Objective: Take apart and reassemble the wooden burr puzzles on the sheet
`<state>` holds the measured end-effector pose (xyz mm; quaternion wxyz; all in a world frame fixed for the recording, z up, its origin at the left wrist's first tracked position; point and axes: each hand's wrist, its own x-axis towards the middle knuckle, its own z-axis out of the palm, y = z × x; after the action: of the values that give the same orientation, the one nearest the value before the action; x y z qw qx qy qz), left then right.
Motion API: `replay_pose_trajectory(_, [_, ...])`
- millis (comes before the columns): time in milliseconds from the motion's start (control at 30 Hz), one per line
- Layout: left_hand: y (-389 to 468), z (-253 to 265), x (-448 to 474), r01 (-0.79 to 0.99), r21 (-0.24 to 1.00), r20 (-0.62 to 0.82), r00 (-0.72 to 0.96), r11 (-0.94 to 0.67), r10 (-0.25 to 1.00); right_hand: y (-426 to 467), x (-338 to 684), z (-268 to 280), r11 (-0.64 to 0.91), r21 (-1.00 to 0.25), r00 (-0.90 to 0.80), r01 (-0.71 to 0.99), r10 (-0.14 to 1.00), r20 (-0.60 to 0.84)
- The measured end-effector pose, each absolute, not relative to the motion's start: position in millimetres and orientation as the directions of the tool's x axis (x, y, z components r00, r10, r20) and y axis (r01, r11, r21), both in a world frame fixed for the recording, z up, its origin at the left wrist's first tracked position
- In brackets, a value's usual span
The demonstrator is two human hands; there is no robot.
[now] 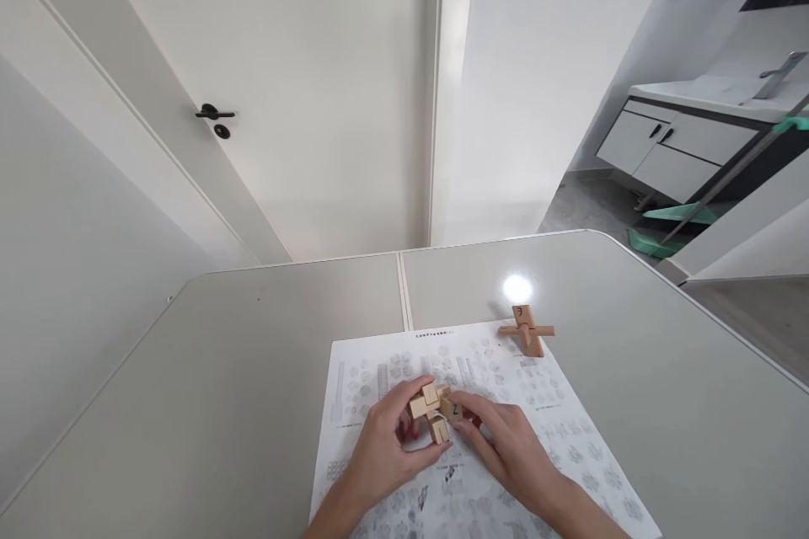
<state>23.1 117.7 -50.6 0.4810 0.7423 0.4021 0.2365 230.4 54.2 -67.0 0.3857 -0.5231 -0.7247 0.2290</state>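
Note:
Between my two hands is a wooden interlocking puzzle (425, 404) made of pale, square-ended bars, held above a printed paper sheet. My left hand (390, 442) grips it from the left, with the thumb under the lower bar end and fingers at the top. From the right, my right hand (502, 438) pinches a wooden block marked with a dark sign like a 7 (452, 410), which touches the rest of the puzzle. Whether this block is fully joined to the other bars I cannot tell. The inner joints are partly hidden by my fingers.
Under my hands lies the large printed sheet (360, 362) with rows of small diagrams. A second wooden puzzle, cross-shaped (526, 331), stands at the sheet's upper right edge. The grey table (253, 404) has a seam and a bright light reflection. Beyond are a door (316, 101) and a sink cabinet (683, 135).

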Motion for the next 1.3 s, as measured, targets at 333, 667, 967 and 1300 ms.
replay_pose_trajectory(333, [117, -45, 24, 0.396, 0.868, 0.009, 0.589, -0.299, 0.808, 51, 231, -69, 0.350, -0.785, -0.161, 0.512, 0.936, 0.312])
replay_pose_trajectory(667, [116, -49, 23, 0.363, 0.889, -0.007, 0.620, -0.280, 0.784, 51, 229, -74, 0.372, -0.800, -0.156, 0.470, 0.927, 0.340])
replay_pose_trajectory(967, [118, -41, 22, 0.190, 0.982, -0.122, 0.672, -0.010, 0.731, 55, 233, -61, 0.175, -0.883, -0.144, 0.435, 0.982, 0.124])
replay_pose_trajectory(1300, [118, -38, 24, 0.167, 0.986, -0.130, 0.702, 0.014, 0.700, 52, 230, -65, 0.204, -0.856, -0.212, 0.475, 0.971, 0.114])
